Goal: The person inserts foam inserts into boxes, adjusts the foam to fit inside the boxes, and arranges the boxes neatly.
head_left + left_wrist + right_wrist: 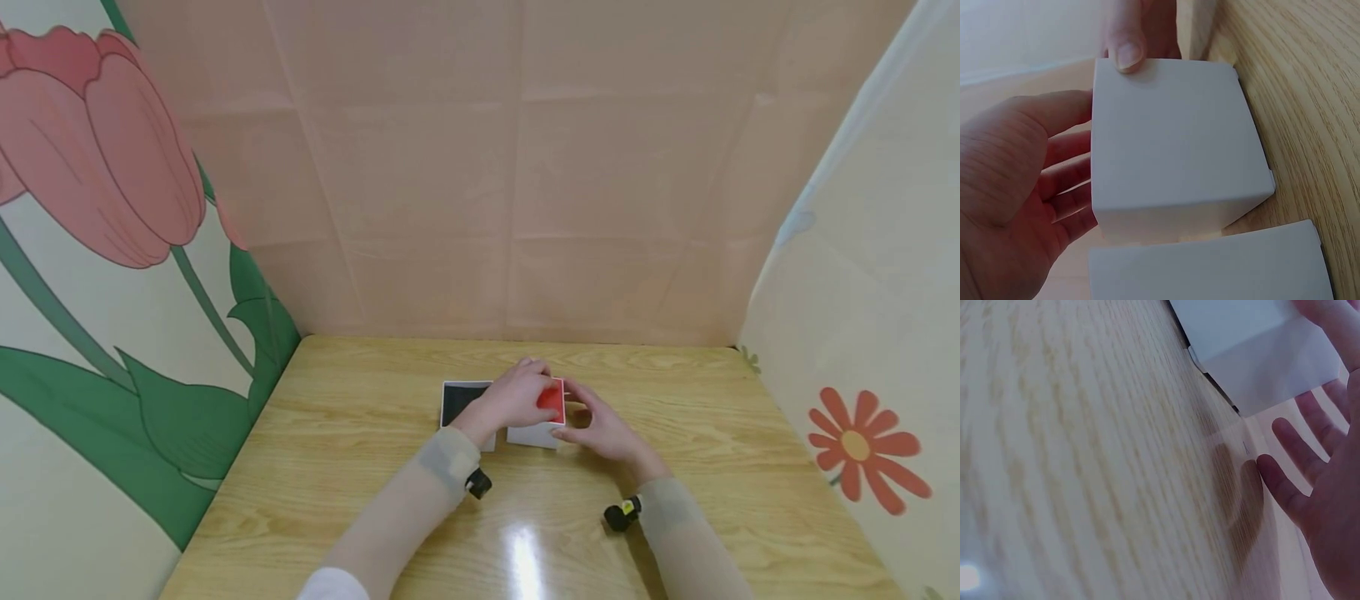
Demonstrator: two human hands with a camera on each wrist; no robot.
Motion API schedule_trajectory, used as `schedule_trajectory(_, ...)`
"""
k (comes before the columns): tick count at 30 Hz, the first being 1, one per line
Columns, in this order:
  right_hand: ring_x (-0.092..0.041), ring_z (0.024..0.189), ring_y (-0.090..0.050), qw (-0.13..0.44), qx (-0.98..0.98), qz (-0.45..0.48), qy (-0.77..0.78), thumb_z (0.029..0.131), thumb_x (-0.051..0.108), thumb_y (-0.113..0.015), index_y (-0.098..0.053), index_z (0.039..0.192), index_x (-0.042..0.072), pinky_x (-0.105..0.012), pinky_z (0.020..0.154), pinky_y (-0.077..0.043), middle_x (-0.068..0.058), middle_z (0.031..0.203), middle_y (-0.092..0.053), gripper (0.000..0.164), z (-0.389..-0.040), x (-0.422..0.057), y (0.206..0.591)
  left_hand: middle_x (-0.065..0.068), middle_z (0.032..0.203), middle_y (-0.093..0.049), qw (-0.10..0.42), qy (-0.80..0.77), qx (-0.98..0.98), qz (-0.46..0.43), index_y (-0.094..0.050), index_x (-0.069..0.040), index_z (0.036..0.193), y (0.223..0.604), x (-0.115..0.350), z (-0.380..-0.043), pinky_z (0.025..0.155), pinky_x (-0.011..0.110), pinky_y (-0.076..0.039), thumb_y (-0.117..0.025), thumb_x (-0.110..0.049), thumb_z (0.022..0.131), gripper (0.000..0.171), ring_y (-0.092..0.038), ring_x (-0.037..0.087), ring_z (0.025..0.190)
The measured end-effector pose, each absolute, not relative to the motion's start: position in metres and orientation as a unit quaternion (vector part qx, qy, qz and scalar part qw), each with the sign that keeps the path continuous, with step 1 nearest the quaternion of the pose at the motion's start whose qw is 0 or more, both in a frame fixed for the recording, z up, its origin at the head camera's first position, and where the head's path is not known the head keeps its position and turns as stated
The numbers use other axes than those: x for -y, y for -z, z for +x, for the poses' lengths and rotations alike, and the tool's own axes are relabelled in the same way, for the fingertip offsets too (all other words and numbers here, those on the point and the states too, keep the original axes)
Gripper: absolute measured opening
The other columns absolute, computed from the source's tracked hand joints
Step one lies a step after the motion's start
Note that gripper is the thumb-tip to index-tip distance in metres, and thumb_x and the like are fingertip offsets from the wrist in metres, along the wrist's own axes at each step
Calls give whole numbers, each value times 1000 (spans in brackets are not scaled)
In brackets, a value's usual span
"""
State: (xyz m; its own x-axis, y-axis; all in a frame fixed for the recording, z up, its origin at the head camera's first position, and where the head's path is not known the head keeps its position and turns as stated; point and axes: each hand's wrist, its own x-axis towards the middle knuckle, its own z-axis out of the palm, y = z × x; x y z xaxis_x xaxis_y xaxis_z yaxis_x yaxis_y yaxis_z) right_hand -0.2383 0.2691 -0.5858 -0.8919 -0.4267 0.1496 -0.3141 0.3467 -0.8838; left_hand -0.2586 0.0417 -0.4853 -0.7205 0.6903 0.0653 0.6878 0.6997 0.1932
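Note:
Two small white boxes stand side by side on the wooden table. The right-hand box (534,435) shows a red inside or top in the head view. Over its top lies my left hand (517,396), fingers reaching across the upper edge; the left wrist view shows its thumb right at that edge. What the fingertips touch is hidden behind the box. My right hand (611,429) holds the same box at its right side, thumb (1127,53) on the front face and fingers around the side. The left-hand box (463,402) has a dark inside and sits partly under my left wrist.
The wooden table (360,467) reaches back to a plain pinkish cloth wall (420,208). Printed cloths stand at both sides, with a tulip (112,158) on the left and a red flower (855,446) on the right. A narrow gap separates the two boxes.

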Motion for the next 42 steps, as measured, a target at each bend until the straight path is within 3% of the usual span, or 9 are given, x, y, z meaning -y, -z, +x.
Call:
schedule_trajectory(7,-44,138,-51,53,-821,-221,524,90,32,-90,-31,169,22,-63,113,-44,-11,157,-48,98,-238,-270,587,-1,140,-63,9,-95,-924,371,-73,-18,137,485,-40,-260,92,24,-53,-78,-46,97,49,-52,15,123)
schedule_trajectory(16,-47,140,-48,46,-817,-230,527,91,27,-89,-32,168,15,-66,114,-42,-15,158,-47,96,-240,-271,590,0,150,-58,44,-144,-919,365,-64,-17,150,480,-22,-263,97,29,-54,-82,-41,96,61,-58,16,124)
schedule_trajectory(26,-46,139,-50,37,-817,-236,525,92,24,-88,-32,168,13,-66,113,-42,-17,157,-48,94,-239,-271,590,1,140,-64,45,-132,-921,364,-67,-14,147,476,-14,-260,100,27,-52,-84,-34,96,58,-61,15,118)
schedule_trajectory(33,-47,140,-49,43,-816,-229,528,91,25,-89,-33,168,14,-67,115,-40,-16,157,-48,96,-239,-269,590,1,148,-61,63,-140,-928,340,-65,-14,149,472,-7,-261,106,31,-51,-85,-33,95,60,-60,18,126)
schedule_trajectory(42,-44,140,-49,54,-818,-221,529,90,29,-90,-31,169,18,-63,116,-41,-13,157,-47,99,-239,-269,589,1,131,-69,73,-123,-934,326,-69,-10,143,467,-7,-260,96,29,-52,-84,-31,95,53,-57,17,114)
